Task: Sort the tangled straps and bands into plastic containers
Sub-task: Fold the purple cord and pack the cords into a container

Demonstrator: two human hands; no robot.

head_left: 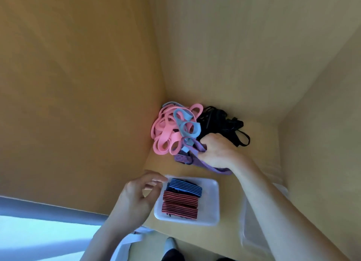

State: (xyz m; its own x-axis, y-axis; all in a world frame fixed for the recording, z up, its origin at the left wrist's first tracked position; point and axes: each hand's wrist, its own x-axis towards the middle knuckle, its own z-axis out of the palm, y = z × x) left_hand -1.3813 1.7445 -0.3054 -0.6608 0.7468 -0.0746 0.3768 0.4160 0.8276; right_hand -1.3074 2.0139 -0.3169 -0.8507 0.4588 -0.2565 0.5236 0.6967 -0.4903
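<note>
You are gripping the purple strap with your right hand, fingers curled round it at the tangled pile, left hand hovering slack and empty by the container, so be drawing it out slowly, freeing snags.

Your view is bright and evenly lit: soft, warm light falls over the flat tan-orange walls, with no hard shadows. The left wall reads deeper orange than the paler right one. At the lower left a pale blue-white patch is blown out, cool against the rest. The white plastic tray sits near glare, its rim faint. The tangled black straps sink into one dark mass. Everything is slightly soft; the fingers of your left hand smear most, and your right hand, gripping the purple woven strap, is hazy. Wall edges bow — your forearms stretch toward the bottom edge.
</note>
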